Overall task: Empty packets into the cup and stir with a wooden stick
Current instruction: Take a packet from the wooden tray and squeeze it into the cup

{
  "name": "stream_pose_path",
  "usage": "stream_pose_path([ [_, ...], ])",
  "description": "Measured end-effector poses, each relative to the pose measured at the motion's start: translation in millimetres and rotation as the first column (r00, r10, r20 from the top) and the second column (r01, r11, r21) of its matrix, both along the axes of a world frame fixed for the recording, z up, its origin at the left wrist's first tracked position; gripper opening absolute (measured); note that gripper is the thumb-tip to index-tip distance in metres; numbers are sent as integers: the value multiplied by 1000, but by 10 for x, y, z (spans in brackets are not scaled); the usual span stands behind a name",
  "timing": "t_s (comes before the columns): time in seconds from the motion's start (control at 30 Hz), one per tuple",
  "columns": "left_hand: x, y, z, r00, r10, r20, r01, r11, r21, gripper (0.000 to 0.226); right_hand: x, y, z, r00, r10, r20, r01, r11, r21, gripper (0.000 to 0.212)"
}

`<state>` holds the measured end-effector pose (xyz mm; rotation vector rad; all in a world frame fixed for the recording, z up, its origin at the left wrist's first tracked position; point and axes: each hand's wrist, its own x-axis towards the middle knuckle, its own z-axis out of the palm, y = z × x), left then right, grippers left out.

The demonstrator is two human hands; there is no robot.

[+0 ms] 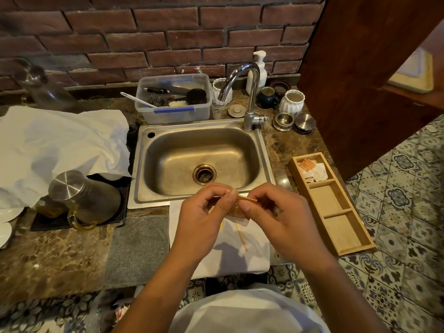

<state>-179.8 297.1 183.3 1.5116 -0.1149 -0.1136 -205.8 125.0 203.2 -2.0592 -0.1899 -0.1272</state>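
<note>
Hands: left hand (pixel 201 217) and right hand (pixel 276 212) pinch packet (pixel 236 207), 6 o'clock of sink (pixel 264 150)
Packet: light, crinkly paper; pinch top edge

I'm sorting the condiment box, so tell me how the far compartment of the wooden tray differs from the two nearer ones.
The far compartment of the wooden tray holds a loose heap of small packets, orange-brown and white; the middle compartment and the near compartment show only bare wood. The near one looks the longest. All three share the same light wood and thin dividers.
</note>
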Motion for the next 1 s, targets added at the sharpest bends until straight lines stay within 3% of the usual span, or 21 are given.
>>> stream_pose_path([
  [0.27,6,5,3,995,-80,-60,78,997,-23,19,-19,-136,131,992,55,-111,-19,954,300,17],
  [0.4,-8,15,30,972,-159,-172,145,985,-89,23,-11,-236,179,986,107,-124,-77,971,228,36],
  [0.63,-34,14,16,925,-259,-279,210,958,-194,18,-39,-263,182,976,188,-112,-173,976,133,19],
  [0.8,-51,2,34,929,-250,-274,224,967,-122,22,-63,-274,182,977,179,-116,-165,979,120,15],
  [0.9,-69,7,87,945,-252,-208,253,967,-23,29,-75,-305,183,978,152,-145,-137,985,109,14],
  [1.0,-96,36,178,959,-234,-159,234,972,-21,27,-81,-315,193,977,132,-170,-105,982,159,13],
])
